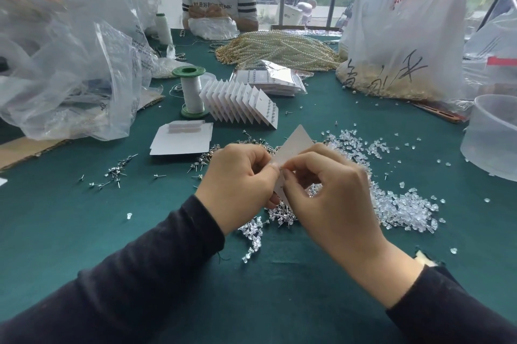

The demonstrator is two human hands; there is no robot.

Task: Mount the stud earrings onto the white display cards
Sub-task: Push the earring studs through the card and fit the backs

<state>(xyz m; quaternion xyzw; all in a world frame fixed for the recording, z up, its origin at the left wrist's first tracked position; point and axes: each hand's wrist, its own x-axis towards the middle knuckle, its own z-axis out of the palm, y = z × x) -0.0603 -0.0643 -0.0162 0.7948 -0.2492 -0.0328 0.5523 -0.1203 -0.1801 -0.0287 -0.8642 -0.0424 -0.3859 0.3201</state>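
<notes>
**Both hands pinched on one white card above the stud pile**

I see my left hand [237, 187] and right hand [327, 189] meeting at the middle of the table, fingers closed together on a single white display card [293, 145]. The card stands tilted, one corner pointing up and away from me, its lower edge hidden between my two hands. My right thumb and forefinger press together at the card's near edge, touching the left fingertips; whether a stud sits between them I cannot tell.

Directly beneath the grip lies a heap of stud earrings [282, 216], and just right of it a wider spread of clear plastic backs [402, 206]. More loose studs [114, 174] lie scattered to the left. Farther off, a fanned row of filled cards [240, 104] leans behind a flat blank card sheet [181, 140], beside a green-capped thread spool [191, 91]. On the far side, pearl strands [279, 47] are piled on the green tablecloth [84, 217], and a clear tub [492, 136] stands at the right edge.
</notes>
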